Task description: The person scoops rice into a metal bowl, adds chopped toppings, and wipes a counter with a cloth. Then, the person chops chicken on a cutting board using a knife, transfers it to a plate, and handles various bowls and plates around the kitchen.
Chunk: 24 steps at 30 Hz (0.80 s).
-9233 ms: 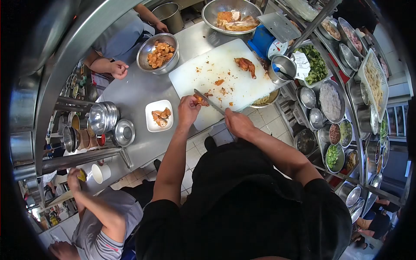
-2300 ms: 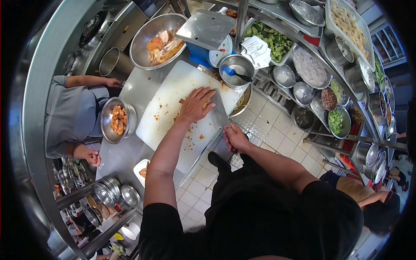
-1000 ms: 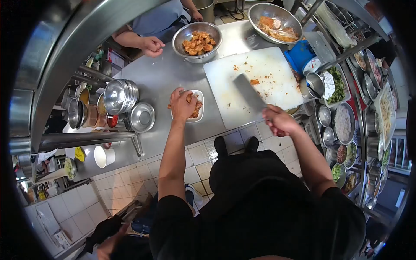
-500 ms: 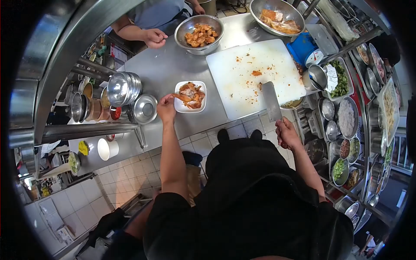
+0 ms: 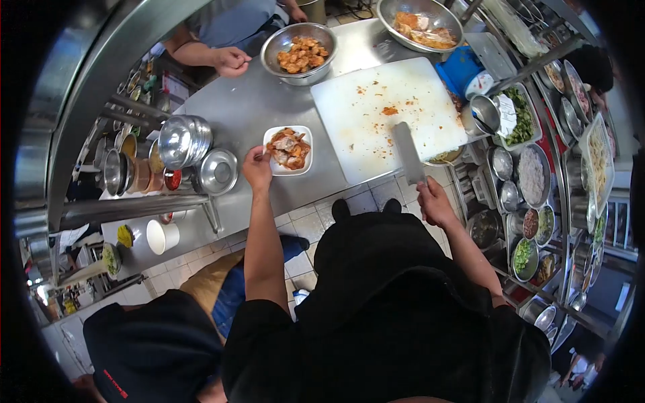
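- Left hand (image 5: 257, 166) at left edge of white dish (image 5: 295, 172); grip unclear.
- Right hand (image 5: 436, 204) grips cleaver (image 5: 407, 152) over near edge of cutting board (image 5: 349, 94).
- Tabletop (image 5: 327, 172) separates dish and board.

Packed close on both sides

At the left edge of the table (image 5: 242, 101) sit a stack of bowls (image 5: 185, 141) and, just beside it, a single bowl (image 5: 218, 173). Below the rail (image 5: 134, 211) stands a white cup (image 5: 163, 236). To the right are a blue scale (image 5: 463, 70) and a pot (image 5: 485, 114). White papers (image 5: 506, 114) overlap a tub of greens (image 5: 524, 121). The rack beyond carries white shreds (image 5: 531, 176), brown bits (image 5: 530, 224), chopped greens (image 5: 522, 256) and a basket (image 5: 596, 171) of pale pieces. A person in grey (image 5: 232, 23) stands across the table; another in black (image 5: 154, 346), red lettering on the shirt, is at lower left. Tiles (image 5: 312, 225) cover the floor.
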Each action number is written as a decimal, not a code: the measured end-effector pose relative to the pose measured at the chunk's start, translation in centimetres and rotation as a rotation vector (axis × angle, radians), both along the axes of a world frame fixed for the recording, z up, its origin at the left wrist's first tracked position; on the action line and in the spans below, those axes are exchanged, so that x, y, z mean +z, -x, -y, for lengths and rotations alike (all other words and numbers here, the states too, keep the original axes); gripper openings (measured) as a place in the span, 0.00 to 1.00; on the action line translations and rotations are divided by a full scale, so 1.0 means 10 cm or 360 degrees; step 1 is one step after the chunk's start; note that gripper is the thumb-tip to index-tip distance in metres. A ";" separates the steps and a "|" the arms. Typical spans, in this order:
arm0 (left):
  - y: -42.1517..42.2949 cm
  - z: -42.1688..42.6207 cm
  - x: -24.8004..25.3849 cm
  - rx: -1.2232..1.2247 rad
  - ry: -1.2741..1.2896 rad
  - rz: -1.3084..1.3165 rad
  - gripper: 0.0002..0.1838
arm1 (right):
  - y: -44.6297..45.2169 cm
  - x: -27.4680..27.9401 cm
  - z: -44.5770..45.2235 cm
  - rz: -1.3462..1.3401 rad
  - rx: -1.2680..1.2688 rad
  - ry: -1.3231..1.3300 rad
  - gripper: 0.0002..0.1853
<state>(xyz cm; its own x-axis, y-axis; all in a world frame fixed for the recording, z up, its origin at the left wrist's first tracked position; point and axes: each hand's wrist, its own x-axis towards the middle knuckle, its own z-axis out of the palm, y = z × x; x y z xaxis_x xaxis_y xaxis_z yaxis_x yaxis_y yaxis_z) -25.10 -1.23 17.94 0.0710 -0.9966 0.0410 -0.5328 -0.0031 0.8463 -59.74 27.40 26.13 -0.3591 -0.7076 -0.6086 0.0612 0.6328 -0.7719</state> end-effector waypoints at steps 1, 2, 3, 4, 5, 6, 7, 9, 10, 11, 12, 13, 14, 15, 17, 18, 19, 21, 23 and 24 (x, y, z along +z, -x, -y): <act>-0.02 -0.01 -0.05 0.0066 0.0095 -0.0155 0.10 | -0.01 -0.04 0.02 -0.0069 0.0055 0.0048 0.11; -0.05 -0.01 -0.13 0.0132 0.0189 -0.0313 0.10 | -0.03 -0.03 0.06 -0.0118 0.0093 0.0068 0.12; -0.11 -0.03 -0.20 0.0156 0.0183 -0.0277 0.11 | -0.05 -0.05 0.12 -0.0316 0.0264 0.0080 0.15; -0.20 -0.04 -0.26 0.0182 0.0182 -0.0236 0.11 | -0.08 -0.32 0.17 -0.0506 0.0343 0.0231 0.16; -0.28 -0.05 -0.25 0.0175 -0.0079 -0.0258 0.10 | -0.12 -0.56 0.24 -0.0699 0.0422 0.0381 0.17; -0.33 -0.09 -0.23 0.0165 -0.0342 -0.0273 0.09 | -0.20 -0.45 0.39 -0.0717 0.0545 0.0308 0.18; -0.32 -0.13 -0.16 0.0137 -0.0346 -0.0274 0.09 | -0.32 -0.32 0.55 -0.0729 0.0668 0.0233 0.18; -0.27 -0.21 0.08 0.0081 -0.0755 -0.0333 0.08 | -0.49 -0.43 0.75 -0.0720 0.0758 0.0361 0.16; -0.22 -0.24 0.15 0.0095 -0.0808 -0.0404 0.09 | -0.50 -0.45 0.79 -0.0728 0.0732 0.0349 0.16; -0.24 -0.24 0.11 0.0076 -0.0882 -0.0458 0.09 | -0.48 -0.47 0.83 -0.0822 0.0779 0.0318 0.15; -0.29 -0.21 0.09 0.0057 -0.0954 -0.0513 0.10 | -0.43 -0.49 0.86 -0.0916 0.0827 0.0288 0.14; -0.29 -0.21 0.10 0.0043 -0.0995 -0.0536 0.10 | -0.29 -0.56 0.84 -0.0996 0.0761 0.0320 0.13; -0.31 -0.19 0.09 0.0030 -0.0998 -0.0548 0.10 | -0.09 -0.56 0.82 -0.1011 0.0755 0.0312 0.13; -0.34 -0.19 0.07 0.0001 -0.1042 -0.0544 0.10 | 0.14 -0.55 0.79 -0.1106 0.0682 0.0252 0.14; -0.31 -0.22 0.14 -0.0038 -0.1111 -0.0484 0.09 | 0.67 -0.60 0.70 -0.1179 0.0517 0.0276 0.14; -0.31 -0.24 0.13 -0.0035 -0.1108 -0.0492 0.09 | 0.92 -0.71 0.64 -0.1150 0.0422 0.0362 0.14; -0.31 -0.26 0.12 -0.0038 -0.1096 -0.0528 0.09 | 1.15 -0.75 0.59 -0.1275 0.0380 0.0340 0.14; -0.34 -0.28 0.03 -0.0005 -0.1071 -0.0604 0.07 | 1.53 -0.70 0.63 -0.1511 0.0310 0.0094 0.15; -0.32 -0.39 0.03 0.0056 -0.1032 -0.0673 0.07 | 1.68 -0.64 0.69 -0.1653 0.0117 -0.0131 0.15; -0.30 -0.44 0.02 0.0096 -0.1001 -0.0735 0.06 | 1.65 -0.66 0.71 -0.1653 0.0126 -0.0112 0.15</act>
<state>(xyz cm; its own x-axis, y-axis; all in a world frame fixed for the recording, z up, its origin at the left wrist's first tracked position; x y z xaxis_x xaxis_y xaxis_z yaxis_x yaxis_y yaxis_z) -22.12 3.17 18.19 -0.0015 -0.8166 -0.5771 -0.1108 -0.5734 0.8117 -76.28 20.25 19.57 -0.6835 -0.7268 -0.0677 -0.6553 0.6518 -0.3817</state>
